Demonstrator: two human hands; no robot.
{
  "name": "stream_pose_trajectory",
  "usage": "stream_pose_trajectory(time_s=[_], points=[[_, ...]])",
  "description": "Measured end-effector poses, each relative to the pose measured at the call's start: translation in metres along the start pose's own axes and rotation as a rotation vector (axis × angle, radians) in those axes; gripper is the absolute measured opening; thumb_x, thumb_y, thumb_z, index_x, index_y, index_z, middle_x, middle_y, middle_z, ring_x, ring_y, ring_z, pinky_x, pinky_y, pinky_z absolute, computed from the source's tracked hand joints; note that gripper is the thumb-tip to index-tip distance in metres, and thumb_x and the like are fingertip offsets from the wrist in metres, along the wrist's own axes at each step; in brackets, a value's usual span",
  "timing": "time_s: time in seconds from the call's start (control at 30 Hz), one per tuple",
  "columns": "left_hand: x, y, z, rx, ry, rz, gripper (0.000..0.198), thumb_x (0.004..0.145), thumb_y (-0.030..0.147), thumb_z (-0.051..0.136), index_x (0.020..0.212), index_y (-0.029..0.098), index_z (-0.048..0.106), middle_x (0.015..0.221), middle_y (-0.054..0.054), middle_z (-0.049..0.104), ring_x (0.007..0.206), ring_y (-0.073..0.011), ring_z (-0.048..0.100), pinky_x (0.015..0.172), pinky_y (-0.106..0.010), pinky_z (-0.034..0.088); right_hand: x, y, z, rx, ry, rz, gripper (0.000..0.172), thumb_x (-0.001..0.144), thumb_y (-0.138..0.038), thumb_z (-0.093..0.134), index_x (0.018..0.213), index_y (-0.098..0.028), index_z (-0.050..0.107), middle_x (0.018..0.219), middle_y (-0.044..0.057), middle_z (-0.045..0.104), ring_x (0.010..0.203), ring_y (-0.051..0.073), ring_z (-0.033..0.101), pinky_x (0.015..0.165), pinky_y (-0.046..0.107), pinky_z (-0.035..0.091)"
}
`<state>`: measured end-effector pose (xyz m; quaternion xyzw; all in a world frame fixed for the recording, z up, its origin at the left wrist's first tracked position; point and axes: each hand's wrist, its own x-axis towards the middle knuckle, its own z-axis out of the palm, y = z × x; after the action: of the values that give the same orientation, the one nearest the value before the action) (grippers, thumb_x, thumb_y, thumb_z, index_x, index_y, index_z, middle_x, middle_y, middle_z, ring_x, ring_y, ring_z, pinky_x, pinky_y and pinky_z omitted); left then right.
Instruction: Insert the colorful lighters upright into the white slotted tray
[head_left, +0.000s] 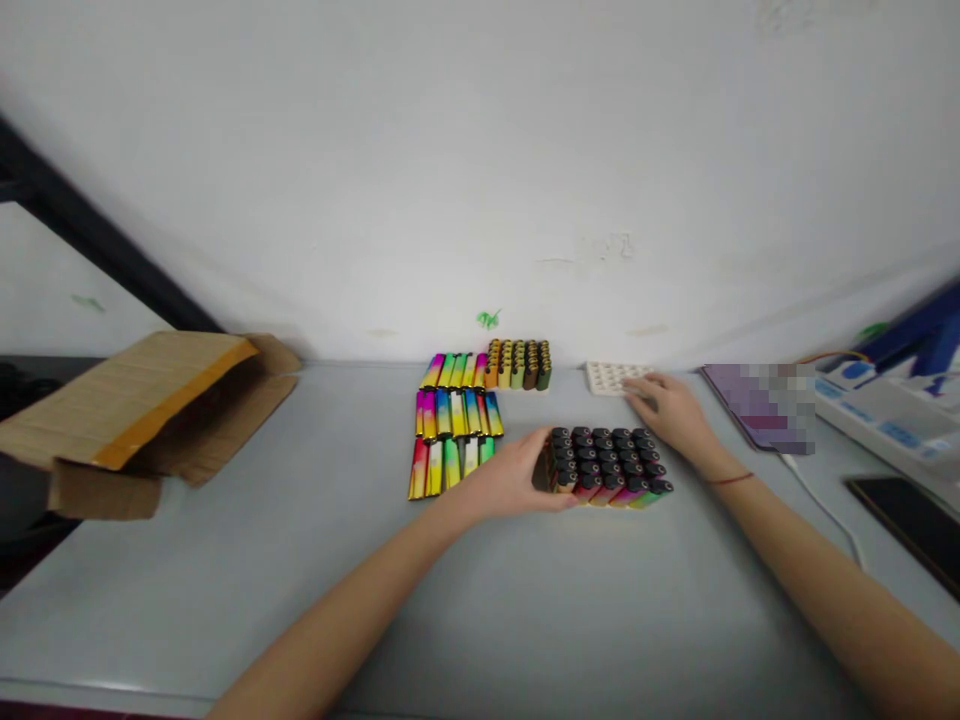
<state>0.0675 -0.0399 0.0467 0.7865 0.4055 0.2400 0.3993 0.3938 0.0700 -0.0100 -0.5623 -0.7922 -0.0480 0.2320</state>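
Your left hand [510, 480] is curled around the left end of the block of black-topped lighters [609, 468], thumb on the near side and fingers towards the far one, grasping it. The block stands upright at the near right of the group on the table [300, 600]; your hold probably keeps its packed columns together and steady.

Your right hand [675, 415] reaches past the block's right side to the white tray [606, 378] by the wall [375, 180]. Its fingertips meet the tray's right end, but you cannot tell whether they pinch it or merely rest there. The tray's grid of hollows looks suited to keeping slim things upright.

To the left, bright sticks [435, 465] lie in three rows, likely laid out for easy reach, with the gold-topped lighters [517, 365] standing packed beside the far row.

Your left hand hides part of the near row and the block's left end. What supports the block underneath is hard to make out. The carton [157, 395] at left shows little of its inside, the purple panel [739, 400] at right is partly pixelated, and the phone [904, 520] is cut off.
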Motion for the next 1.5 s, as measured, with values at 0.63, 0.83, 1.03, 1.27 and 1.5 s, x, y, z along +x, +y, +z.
stream_pose_trajectory(time_s=[0.63,0.83,1.03,1.27,1.5], points=[[0.002,0.006,-0.005,0.02,0.025,0.097,0.075,0.076,0.033,0.083,0.144,0.017,0.055,0.142,-0.016,0.068,0.131,-0.0322,0.065,0.114,-0.047,0.051,-0.074,-0.033,-0.068,0.762,-0.525,-0.054,0.069,0.081,-0.037,0.069,0.147,-0.022,0.056,0.147,0.014,0.068,0.137,0.036,0.064,0.112,0.056,0.054],[0.007,-0.002,0.002,-0.145,0.058,0.082,0.073,0.08,0.028,0.077,0.147,0.017,0.049,0.141,-0.016,0.066,0.127,-0.028,0.067,0.113,-0.047,0.052,-0.08,-0.067,-0.06,0.542,-0.355,-0.044,0.098,0.071,-0.059,0.087,0.152,-0.018,0.051,0.147,0.019,0.065,0.137,0.044,0.061,0.12,0.07,0.04],[0.009,-0.01,0.012,0.003,0.165,0.019,0.082,0.08,0.024,0.072,0.153,0.012,0.037,0.126,-0.014,0.07,0.113,-0.0251,0.07,0.103,-0.04,0.057,-0.078,-0.076,-0.05,0.57,-0.261,0.036,0.092,0.072,-0.058,0.089,0.147,-0.019,0.055,0.14,0.017,0.07,0.129,0.041,0.066,0.116,0.064,0.047],[0.015,-0.016,0.017,-0.099,0.167,0.009,0.066,0.084,0.033,0.07,0.142,0.015,0.047,0.123,-0.011,0.07,0.113,-0.0247,0.068,0.104,-0.041,0.055,-0.082,-0.082,-0.044,0.734,-0.208,0.064,0.091,0.073,-0.055,0.088,0.147,-0.015,0.053,0.146,0.02,0.066,0.132,0.038,0.065,0.116,0.055,0.049],[0.021,-0.024,0.019,-0.265,0.247,0.093,0.066,0.085,0.034,0.073,0.142,0.014,0.045,0.134,-0.014,0.065,0.125,-0.027,0.064,0.113,-0.043,0.05,-0.083,-0.083,-0.044,0.744,-0.205,0.077,0.087,0.073,-0.05,0.09,0.144,-0.015,0.055,0.144,0.019,0.067,0.131,0.037,0.065,0.117,0.054,0.048]])
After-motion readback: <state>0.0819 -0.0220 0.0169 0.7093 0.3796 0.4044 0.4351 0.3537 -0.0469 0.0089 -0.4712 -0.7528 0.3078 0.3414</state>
